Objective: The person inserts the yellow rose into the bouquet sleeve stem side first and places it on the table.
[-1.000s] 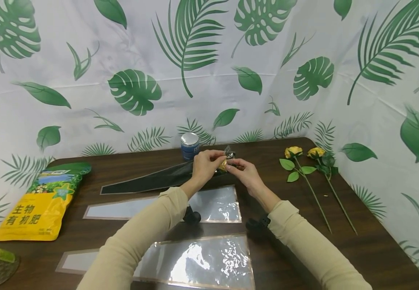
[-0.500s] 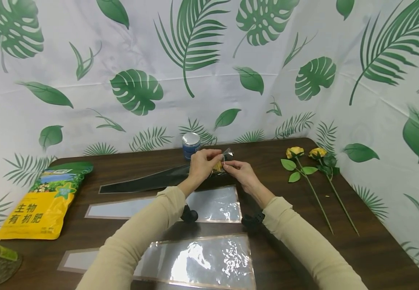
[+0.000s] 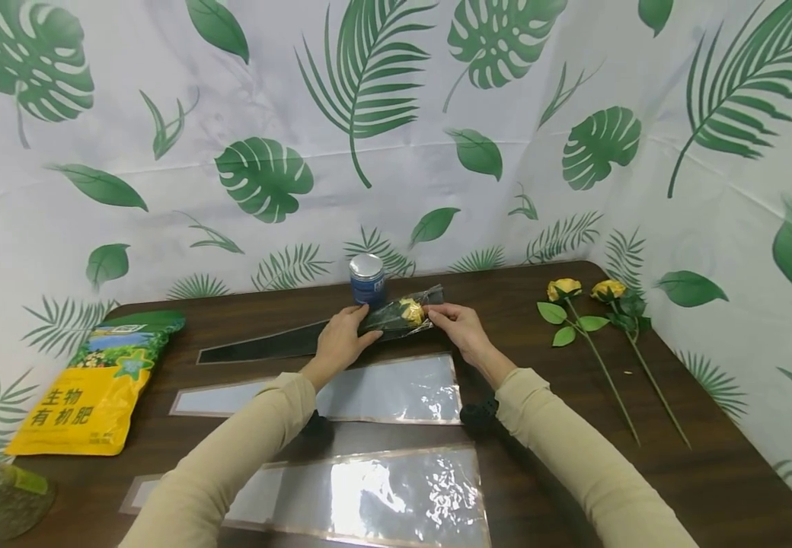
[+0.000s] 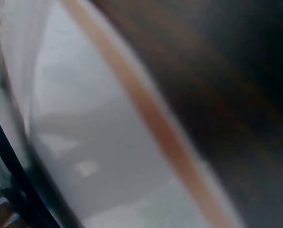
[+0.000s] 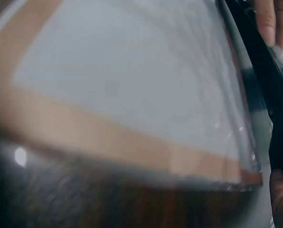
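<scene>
A yellow rose (image 3: 412,311) lies inside a clear-fronted black sleeve (image 3: 259,348), its bloom near the sleeve's wide right end. Across the sleeve's middle rests my left hand (image 3: 343,342), fingers straight and thumb spread apart from them, left of the bloom. My right hand (image 3: 463,332) pinches the sleeve's right edge beside the bloom between thumb and fingers. The right wrist view shows the black sleeve (image 5: 269,80) edge-on at the right, with fingertips (image 5: 268,28) at its upper part. The left wrist view catches only bits of fingers at its left edge.
Two flat white sleeves (image 3: 396,392) (image 3: 382,495) lie nearer me. A blue can (image 3: 367,279) stands just behind the sleeve. Two yellow roses (image 3: 563,289) (image 3: 608,290) lie at the right. At the left are a yellow bag (image 3: 81,403) and a jar (image 3: 5,498).
My left hand has moved left from the bloom onto the sleeve's middle, uncovering the rose. The right hand has stayed near the sleeve's right end. The view has shifted slightly.
</scene>
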`<state>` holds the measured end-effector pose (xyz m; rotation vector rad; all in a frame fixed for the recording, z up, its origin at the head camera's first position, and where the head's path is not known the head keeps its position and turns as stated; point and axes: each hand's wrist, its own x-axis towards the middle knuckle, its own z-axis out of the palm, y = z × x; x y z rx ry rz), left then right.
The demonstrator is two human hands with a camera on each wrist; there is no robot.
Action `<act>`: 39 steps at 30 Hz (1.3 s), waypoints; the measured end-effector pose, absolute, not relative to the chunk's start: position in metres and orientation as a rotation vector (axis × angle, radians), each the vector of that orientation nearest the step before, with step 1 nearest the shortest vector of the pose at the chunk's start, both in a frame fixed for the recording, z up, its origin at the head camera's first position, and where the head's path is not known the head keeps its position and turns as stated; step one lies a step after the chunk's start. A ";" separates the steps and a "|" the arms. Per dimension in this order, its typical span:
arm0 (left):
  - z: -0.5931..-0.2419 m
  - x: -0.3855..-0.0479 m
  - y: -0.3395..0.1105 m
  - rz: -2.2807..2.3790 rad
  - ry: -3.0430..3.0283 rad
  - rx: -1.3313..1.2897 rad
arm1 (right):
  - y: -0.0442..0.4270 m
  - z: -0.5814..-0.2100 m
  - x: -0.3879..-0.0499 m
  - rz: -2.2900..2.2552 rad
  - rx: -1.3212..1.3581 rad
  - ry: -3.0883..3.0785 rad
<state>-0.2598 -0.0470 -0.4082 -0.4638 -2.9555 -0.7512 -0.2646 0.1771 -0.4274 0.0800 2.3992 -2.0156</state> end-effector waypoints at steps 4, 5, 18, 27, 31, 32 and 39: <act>-0.417 -0.258 -0.049 -0.608 -3.054 -0.455 | 0.187 -0.430 -0.257 -1.888 0.131 2.538; -0.418 -0.258 -0.049 -0.583 -3.062 -0.459 | 0.189 -0.429 -0.255 -1.841 0.143 2.595; -0.415 -0.270 -0.051 -0.440 -3.149 -0.516 | 0.202 -0.415 -0.245 -1.402 0.163 2.880; -0.407 -0.244 -0.061 -0.645 -2.881 -0.734 | 0.222 -0.420 -0.210 -1.365 0.061 2.767; -0.394 -0.216 -0.047 -0.752 -2.824 -1.086 | 0.229 -0.416 -0.186 -1.321 -0.022 2.791; -0.393 -0.210 -0.042 -0.753 -2.834 -1.171 | 0.229 -0.416 -0.182 -1.310 -0.028 2.797; -0.412 -0.194 -0.020 -0.655 -2.826 -1.328 | 0.219 -0.422 -0.160 -1.189 -0.109 2.847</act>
